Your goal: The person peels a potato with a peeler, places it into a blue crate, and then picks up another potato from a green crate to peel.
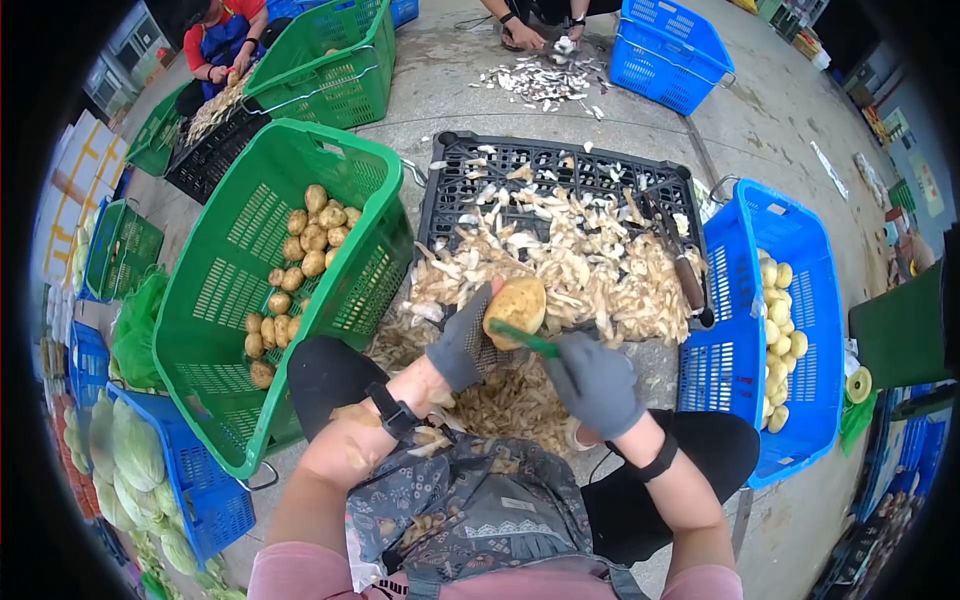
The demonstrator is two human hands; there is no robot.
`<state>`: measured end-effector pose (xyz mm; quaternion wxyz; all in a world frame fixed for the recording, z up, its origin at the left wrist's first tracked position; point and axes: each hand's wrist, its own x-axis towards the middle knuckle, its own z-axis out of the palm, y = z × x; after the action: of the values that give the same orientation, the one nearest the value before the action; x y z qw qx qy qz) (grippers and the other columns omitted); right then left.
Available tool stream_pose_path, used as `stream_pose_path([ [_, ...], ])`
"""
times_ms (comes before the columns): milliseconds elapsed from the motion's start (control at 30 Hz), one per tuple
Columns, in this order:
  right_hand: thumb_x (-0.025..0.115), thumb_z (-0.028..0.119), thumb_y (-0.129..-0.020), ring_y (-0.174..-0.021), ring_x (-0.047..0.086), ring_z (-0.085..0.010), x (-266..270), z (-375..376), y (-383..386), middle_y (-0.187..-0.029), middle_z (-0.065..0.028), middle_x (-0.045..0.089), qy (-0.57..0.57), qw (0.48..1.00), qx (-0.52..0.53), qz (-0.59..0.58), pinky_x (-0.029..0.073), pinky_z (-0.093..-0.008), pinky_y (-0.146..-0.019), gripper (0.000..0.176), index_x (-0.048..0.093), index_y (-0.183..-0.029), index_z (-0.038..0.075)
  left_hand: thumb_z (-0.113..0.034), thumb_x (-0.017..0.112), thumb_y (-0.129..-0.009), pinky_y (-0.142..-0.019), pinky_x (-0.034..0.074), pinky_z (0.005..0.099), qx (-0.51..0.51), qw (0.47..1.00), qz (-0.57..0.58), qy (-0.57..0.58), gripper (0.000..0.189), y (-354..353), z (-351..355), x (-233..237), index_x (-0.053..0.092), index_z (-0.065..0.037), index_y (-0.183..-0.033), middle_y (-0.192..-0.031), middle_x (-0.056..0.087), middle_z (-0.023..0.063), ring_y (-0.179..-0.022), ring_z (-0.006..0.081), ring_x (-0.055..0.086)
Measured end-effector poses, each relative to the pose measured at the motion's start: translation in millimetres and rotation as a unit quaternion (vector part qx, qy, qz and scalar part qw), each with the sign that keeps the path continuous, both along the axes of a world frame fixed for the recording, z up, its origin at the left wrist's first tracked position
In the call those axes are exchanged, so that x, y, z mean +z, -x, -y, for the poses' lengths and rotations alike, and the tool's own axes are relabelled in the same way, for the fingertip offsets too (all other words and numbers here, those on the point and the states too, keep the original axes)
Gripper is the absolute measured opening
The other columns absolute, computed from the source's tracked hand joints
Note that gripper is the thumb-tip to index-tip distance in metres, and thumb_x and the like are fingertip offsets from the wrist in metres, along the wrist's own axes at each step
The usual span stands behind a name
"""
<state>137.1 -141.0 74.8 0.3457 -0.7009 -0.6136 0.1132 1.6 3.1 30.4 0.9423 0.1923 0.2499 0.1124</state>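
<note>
A large, partly peeled potato [520,300] is gripped in my left hand [463,338], which wears a grey glove. My right hand [600,385], also gloved in grey, is closed around a green peeler [530,340], whose head lies against the near side of the potato. Just beyond my hands, an upturned black crate [460,160] is strewn with potato peelings [560,250]. A knife with a brown handle [688,281] rests on the crate's right side. More peelings lie in a heap [515,405] on the ground between my legs.
On my left, a green basket [230,375] holds several unpeeled potatoes [313,237]. Peeled potatoes [777,340] fill part of a blue basket [825,300] at right. Cabbages [138,450] sit lower left. Two other people work at the back, near another blue basket [670,55].
</note>
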Motion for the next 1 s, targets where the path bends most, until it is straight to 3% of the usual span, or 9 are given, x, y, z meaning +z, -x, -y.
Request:
stream_pose_path([
  [100, 0.054, 0.019, -0.085, -0.065, 0.058, -0.0328, -16, -2, -3, -0.071, -0.0147, 0.057, -0.011, 0.999, -0.001, 0.047, 0.046, -0.0397, -0.053, 0.017, 0.054, -0.095, 0.006, -0.047, 0.044, -0.090, -0.078, 0.049, 0.0286, 0.024, 1.000, -0.009, 0.014, 0.052, 0, 6, 8, 0.049, -0.005, -0.121, -0.108, 0.059, 0.0084, -0.094, 0.0181, 0.059],
  [167, 0.055, 0.018, -0.083, -0.066, 0.059, -0.0312, -16, -9, -30, -0.075, -0.0138, 0.059, 0.136, 0.980, -0.145, -0.001, 0.047, -0.0379, -0.054, 0.020, 0.054, -0.099, 0.006, -0.045, 0.042, -0.091, -0.080, 0.050, 0.0294, -0.006, 1.000, 0.013, -0.015, 0.053, 2, 8, 12, 0.048, -0.004, -0.123, -0.110, 0.060, 0.0092, -0.094, 0.0177, 0.061],
  [300, 0.054, 0.022, -0.085, -0.058, 0.057, -0.0333, -10, -6, 12, -0.068, -0.0149, 0.056, -0.078, 0.996, 0.021, 0.026, 0.045, -0.0402, -0.049, 0.018, 0.054, -0.090, 0.005, -0.047, 0.042, -0.091, -0.073, 0.053, 0.0304, 0.040, 0.999, -0.020, 0.014, 0.055, -7, 4, 5, 0.049, -0.002, -0.121, -0.108, 0.060, 0.0100, -0.090, 0.0196, 0.062],
  [367, 0.055, 0.023, -0.085, -0.056, 0.055, -0.0341, -12, -10, -5, -0.065, -0.0145, 0.054, -0.026, 0.999, 0.033, 0.033, 0.044, -0.0399, -0.049, 0.019, 0.053, -0.089, 0.004, -0.046, 0.042, -0.091, -0.067, 0.054, 0.0306, 0.028, 0.999, 0.025, 0.019, 0.054, -1, -1, -7, 0.049, -0.001, -0.120, -0.109, 0.060, 0.0111, -0.088, 0.0207, 0.063],
  [433, 0.056, 0.024, -0.084, -0.062, 0.058, -0.0324, -17, -16, -28, -0.070, -0.0140, 0.056, 0.101, 0.981, -0.162, 0.020, 0.046, -0.0388, -0.052, 0.020, 0.054, -0.091, 0.005, -0.045, 0.041, -0.092, -0.065, 0.054, 0.0298, 0.011, 0.999, 0.040, 0.034, 0.053, 1, -1, -4, 0.048, -0.001, -0.121, -0.109, 0.060, 0.0126, -0.089, 0.0201, 0.062],
  [567, 0.053, 0.020, -0.086, -0.060, 0.058, -0.0301, -19, -9, 7, -0.072, -0.0145, 0.057, -0.059, 0.993, 0.010, 0.101, 0.046, -0.0379, -0.050, 0.015, 0.054, -0.093, 0.006, -0.045, 0.044, -0.091, -0.081, 0.051, 0.0311, 0.068, 0.996, 0.031, 0.045, 0.053, -3, 1, -13, 0.047, -0.002, -0.122, -0.109, 0.059, 0.0115, -0.092, 0.0207, 0.061],
  [633, 0.053, 0.018, -0.086, -0.060, 0.059, -0.0302, -25, -10, -13, -0.073, -0.0144, 0.058, -0.049, 0.995, -0.009, 0.085, 0.047, -0.0367, -0.050, 0.017, 0.055, -0.096, 0.006, -0.045, 0.040, -0.092, -0.064, 0.055, 0.0328, 0.009, 0.996, 0.022, 0.081, 0.056, 3, -4, -19, 0.045, 0.000, -0.123, -0.109, 0.060, 0.0152, -0.087, 0.0238, 0.063],
  [700, 0.056, 0.018, -0.083, -0.063, 0.060, -0.0305, -19, -13, -35, -0.076, -0.0144, 0.060, 0.044, 0.987, -0.142, 0.061, 0.049, -0.0360, -0.054, 0.020, 0.055, -0.098, 0.006, -0.046, 0.040, -0.091, -0.065, 0.055, 0.0330, -0.028, 0.998, 0.040, 0.045, 0.057, 4, -1, -5, 0.044, 0.000, -0.125, -0.111, 0.059, 0.0150, -0.092, 0.0247, 0.062],
  [1000, 0.050, 0.020, -0.088, -0.053, 0.055, -0.0346, -4, -2, -5, -0.060, -0.0144, 0.055, 0.016, 0.997, -0.072, 0.028, 0.042, -0.0423, -0.045, 0.012, 0.050, -0.088, 0.007, -0.049, 0.040, -0.090, -0.068, 0.054, 0.0330, -0.024, 0.998, 0.016, 0.049, 0.060, 3, 1, -1, 0.044, -0.001, -0.126, -0.113, 0.057, 0.0154, -0.090, 0.0262, 0.062],
])
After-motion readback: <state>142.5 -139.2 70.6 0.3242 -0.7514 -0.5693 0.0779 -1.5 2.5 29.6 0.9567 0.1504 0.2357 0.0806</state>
